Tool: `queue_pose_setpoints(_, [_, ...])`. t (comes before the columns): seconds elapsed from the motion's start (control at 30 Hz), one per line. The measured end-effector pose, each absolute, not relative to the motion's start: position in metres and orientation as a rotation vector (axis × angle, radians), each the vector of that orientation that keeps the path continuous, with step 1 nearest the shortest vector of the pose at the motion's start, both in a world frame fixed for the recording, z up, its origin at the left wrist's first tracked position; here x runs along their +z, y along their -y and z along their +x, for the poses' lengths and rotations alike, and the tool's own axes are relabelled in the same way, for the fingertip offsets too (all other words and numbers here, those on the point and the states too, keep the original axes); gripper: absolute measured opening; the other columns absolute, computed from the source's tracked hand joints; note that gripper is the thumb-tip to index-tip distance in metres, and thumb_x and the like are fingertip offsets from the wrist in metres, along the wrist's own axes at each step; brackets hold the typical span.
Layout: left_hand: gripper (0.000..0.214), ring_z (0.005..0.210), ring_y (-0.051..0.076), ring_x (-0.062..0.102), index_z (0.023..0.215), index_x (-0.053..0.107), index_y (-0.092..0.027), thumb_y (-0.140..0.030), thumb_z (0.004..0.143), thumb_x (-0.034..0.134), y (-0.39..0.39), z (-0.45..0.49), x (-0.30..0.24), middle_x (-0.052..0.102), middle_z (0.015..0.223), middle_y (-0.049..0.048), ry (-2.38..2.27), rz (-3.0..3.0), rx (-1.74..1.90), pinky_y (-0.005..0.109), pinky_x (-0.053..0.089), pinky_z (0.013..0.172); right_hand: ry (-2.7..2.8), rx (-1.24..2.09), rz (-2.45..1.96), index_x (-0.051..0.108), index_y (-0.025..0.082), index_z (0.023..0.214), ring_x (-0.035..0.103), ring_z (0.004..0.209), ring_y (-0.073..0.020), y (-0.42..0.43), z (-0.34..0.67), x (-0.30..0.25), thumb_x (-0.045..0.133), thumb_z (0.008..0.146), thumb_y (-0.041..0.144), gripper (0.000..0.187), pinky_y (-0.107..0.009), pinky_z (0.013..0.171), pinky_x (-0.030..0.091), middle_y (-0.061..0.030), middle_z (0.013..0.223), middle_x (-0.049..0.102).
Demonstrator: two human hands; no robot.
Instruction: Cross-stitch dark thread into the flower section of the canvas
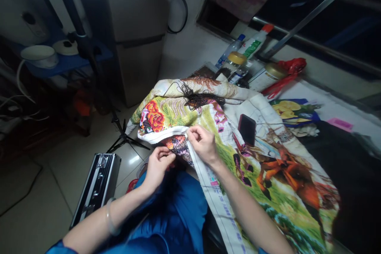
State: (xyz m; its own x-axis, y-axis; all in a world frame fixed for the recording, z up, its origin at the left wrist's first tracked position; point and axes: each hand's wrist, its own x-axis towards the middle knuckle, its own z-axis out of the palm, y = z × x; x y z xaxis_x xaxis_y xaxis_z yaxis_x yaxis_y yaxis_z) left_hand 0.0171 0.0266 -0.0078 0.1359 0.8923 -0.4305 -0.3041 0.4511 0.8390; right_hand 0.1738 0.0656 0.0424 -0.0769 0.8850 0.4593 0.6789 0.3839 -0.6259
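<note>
Currently in hand: embroidered cloth [178, 115], draped from the table over the lap, its folded edge between both hands.
Right hand [203, 143]: on top of the cloth, fingertips pinching the folded edge.
Left hand [157, 165]: just below the fold, thumb pressed to curled fingers.
Hard to make out: what the left fingertips hold is too small to tell; the cloth's lower right is cut off by the frame.
Counts: one cloth; one black thread tangle [196, 97] and one phone [247, 129] lying on it; one metal case [97, 186] on the floor.
</note>
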Motion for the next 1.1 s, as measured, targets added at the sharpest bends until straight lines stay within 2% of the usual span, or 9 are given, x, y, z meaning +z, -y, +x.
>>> queue_pose_setpoints(0.07, [0.039,0.044,0.009,0.051,0.071,0.054,-0.017,-0.047,0.056,0.075,-0.028,0.018,-0.007,0.056,0.055,-0.0039,-1.090,0.640,0.977,0.021,0.035,0.044,1.905,0.302,-1.320,0.052,0.019,0.063,0.040,0.050,-0.0102,-0.065,0.172,0.042,0.050,0.085,0.022,0.022,-0.024,0.053,0.034,0.0034,0.058,0.044])
queue_pose_setpoints(0.13, [0.037,0.042,0.008,0.048,0.065,0.055,-0.017,-0.048,0.058,0.074,-0.026,0.018,-0.007,0.057,0.052,-0.0028,-1.080,0.627,1.020,0.021,0.034,0.043,1.896,0.246,-1.314,0.051,0.019,0.064,0.040,0.050,-0.0101,-0.066,0.172,0.040,0.049,0.086,0.019,0.022,-0.023,0.052,0.034,0.0037,0.057,0.044])
queue_pose_setpoints(0.33, [0.025,0.051,0.012,0.053,0.061,0.062,-0.017,-0.039,0.071,0.069,-0.008,0.000,-0.007,0.061,0.057,-0.0002,-1.125,0.873,1.208,0.024,0.043,0.052,1.859,0.117,-1.316,0.050,0.019,0.066,0.038,0.049,-0.0093,-0.070,0.176,0.035,0.050,0.086,0.013,0.021,-0.023,0.051,0.032,0.0053,0.056,0.040])
queue_pose_setpoints(0.43, [0.023,0.063,0.014,0.057,0.062,0.061,-0.018,-0.034,0.077,0.064,-0.006,-0.010,-0.008,0.063,0.069,0.0020,-1.163,1.010,1.376,0.026,0.047,0.060,1.926,0.146,-1.280,0.049,0.019,0.064,0.039,0.050,-0.0091,-0.070,0.175,0.034,0.049,0.086,0.014,0.022,-0.023,0.051,0.032,0.0049,0.056,0.041])
queue_pose_setpoints(0.57, [0.008,0.077,0.016,0.061,0.079,0.063,-0.019,-0.027,0.078,0.065,-0.012,-0.012,-0.014,0.065,0.087,0.0035,-1.208,1.104,1.428,0.027,0.050,0.068,1.816,0.099,-1.342,0.051,0.019,0.065,0.039,0.049,-0.0090,-0.070,0.175,0.030,0.049,0.085,0.016,0.021,-0.022,0.050,0.033,0.0055,0.054,0.041])
queue_pose_setpoints(0.67, [0.015,0.072,0.014,0.059,0.096,0.064,-0.021,-0.021,0.081,0.062,-0.020,-0.007,-0.020,0.062,0.086,0.0019,-1.201,1.294,1.363,0.025,0.049,0.065,1.659,0.027,-1.393,0.051,0.019,0.065,0.040,0.048,-0.0090,-0.070,0.176,0.027,0.050,0.085,0.017,0.020,-0.022,0.050,0.034,0.0063,0.053,0.040])
queue_pose_setpoints(0.83, [0.025,0.064,0.010,0.054,0.108,0.067,-0.023,-0.017,0.086,0.057,-0.035,0.000,-0.030,0.054,0.079,-0.0009,-1.165,1.728,1.439,0.022,0.046,0.059,1.708,0.010,-1.390,0.051,0.019,0.063,0.040,0.048,-0.0092,-0.069,0.175,0.027,0.051,0.084,0.020,0.021,-0.022,0.050,0.034,0.0058,0.053,0.039])
queue_pose_setpoints(1.1, [0.011,0.063,0.009,0.053,0.087,0.065,-0.020,-0.012,0.087,0.057,-0.046,0.004,-0.036,0.049,0.074,-0.0023,-1.124,1.940,1.579,0.019,0.044,0.058,1.414,0.016,-1.495,0.049,0.020,0.067,0.042,0.047,-0.0099,-0.071,0.180,0.018,0.053,0.085,0.027,0.020,-0.022,0.050,0.038,0.0071,0.052,0.037])
